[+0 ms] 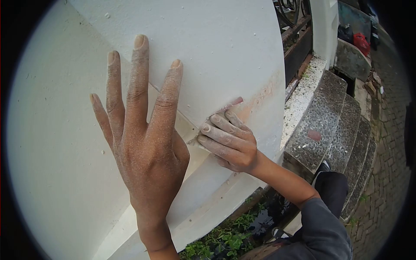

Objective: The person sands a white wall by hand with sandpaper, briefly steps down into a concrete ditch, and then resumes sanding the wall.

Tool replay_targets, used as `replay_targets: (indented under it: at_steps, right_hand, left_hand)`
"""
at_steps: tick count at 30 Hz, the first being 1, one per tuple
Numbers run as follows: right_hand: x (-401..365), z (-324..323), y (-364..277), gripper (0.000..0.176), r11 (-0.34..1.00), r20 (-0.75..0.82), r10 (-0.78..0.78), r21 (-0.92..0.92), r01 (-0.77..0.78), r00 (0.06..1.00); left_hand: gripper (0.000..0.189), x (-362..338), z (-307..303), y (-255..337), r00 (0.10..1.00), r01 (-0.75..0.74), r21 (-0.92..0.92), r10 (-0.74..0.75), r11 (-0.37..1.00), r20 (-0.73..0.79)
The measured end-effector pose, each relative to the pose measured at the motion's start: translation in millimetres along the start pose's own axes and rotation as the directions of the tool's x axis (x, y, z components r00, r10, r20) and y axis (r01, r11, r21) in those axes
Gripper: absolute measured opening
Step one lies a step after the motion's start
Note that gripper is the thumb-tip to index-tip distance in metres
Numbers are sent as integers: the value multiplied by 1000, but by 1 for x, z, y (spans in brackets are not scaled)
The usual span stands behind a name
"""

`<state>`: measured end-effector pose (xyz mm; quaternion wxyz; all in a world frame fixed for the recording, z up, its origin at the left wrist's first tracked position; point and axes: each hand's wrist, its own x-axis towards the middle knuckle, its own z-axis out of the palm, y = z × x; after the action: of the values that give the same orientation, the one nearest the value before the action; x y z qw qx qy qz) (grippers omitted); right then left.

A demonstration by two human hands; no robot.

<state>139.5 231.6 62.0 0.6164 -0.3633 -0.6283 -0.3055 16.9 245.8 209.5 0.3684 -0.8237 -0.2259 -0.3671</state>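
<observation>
My left hand (149, 134) is spread against the white wall (225, 47), fingers pointing up and coated in pale dust. To its right, my right hand (232, 143), also dusty, presses a folded piece of sandpaper (234, 103) to the wall near a corner where the surfaces meet. Only the sandpaper's brownish edge shows past the fingertips; the rest is hidden under them. A reddish-brown smudge (262, 95) marks the wall beside that hand.
Stone steps (316, 117) descend at the right, with a small reddish square piece (314, 135) lying on them. Green plants (229, 238) grow below the wall. Beyond are a dark fence (299, 56), a red bag (361, 43) and a paved path (385, 173).
</observation>
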Motion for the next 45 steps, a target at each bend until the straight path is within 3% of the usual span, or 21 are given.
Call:
replay_targets:
  at_steps: [3, 7, 11, 15, 18, 20, 24, 27, 31, 34, 40, 43, 45]
  right_hand:
    - [17, 0, -4, 29, 1000, -12, 6, -3, -6, 1000]
    - [-49, 1, 3, 31, 999, 30, 45, 23, -46, 999]
    - [26, 2, -4, 28, 1000, -65, -5, -17, 4, 998]
    - [-25, -3, -5, 29, 999, 63, 48, 10, -49, 997]
    - [0, 5, -3, 28, 1000, -48, 16, 25, -15, 999]
    - [37, 10, -5, 24, 1000, -115, 1, 1, -1, 993]
    - [-15, 4, -14, 26, 992, 6, 122, -8, -122, 993]
    - [-18, 9, -6, 27, 997, -54, 82, -4, -82, 995]
    - [9, 0, -13, 28, 995, -21, 95, -15, -96, 995]
    - [-52, 3, -2, 29, 993, -22, 116, -23, -116, 993]
    - [16, -1, -1, 26, 996, -85, 93, 7, -93, 992]
    - [-36, -2, 1, 30, 995, 22, 82, -49, -81, 996]
    - [-33, 1, 4, 27, 997, -23, 66, -38, -67, 998]
  left_hand:
    - [79, -2, 1, 5, 999, -13, -11, 13, 1000, 29]
    - [80, 0, -2, 0, 1000, -17, -54, 18, 998, 15]
    - [80, -1, 2, 1, 999, -49, -97, 48, 994, -14]
    - [79, 0, -1, -2, 998, -42, -190, 33, 981, -49]
    - [78, 2, -2, -6, 995, -36, -317, 6, 948, -97]
    - [77, 2, 1, -3, 992, -63, -266, 30, 962, -125]
    - [76, 1, -2, -3, 993, -44, -267, 13, 963, -115]
    - [76, 3, -4, -7, 988, -42, -286, -2, 957, -154]
    - [76, 2, 0, -5, 989, -54, -328, 6, 943, -148]
    - [76, 0, -1, -4, 991, -48, -321, 5, 946, -135]
    - [76, 0, 2, -3, 991, -70, -310, 30, 948, -131]
    - [76, 0, -1, -4, 990, -78, -311, 37, 947, -135]
    - [75, 2, -3, -6, 986, -92, -296, 46, 951, -159]
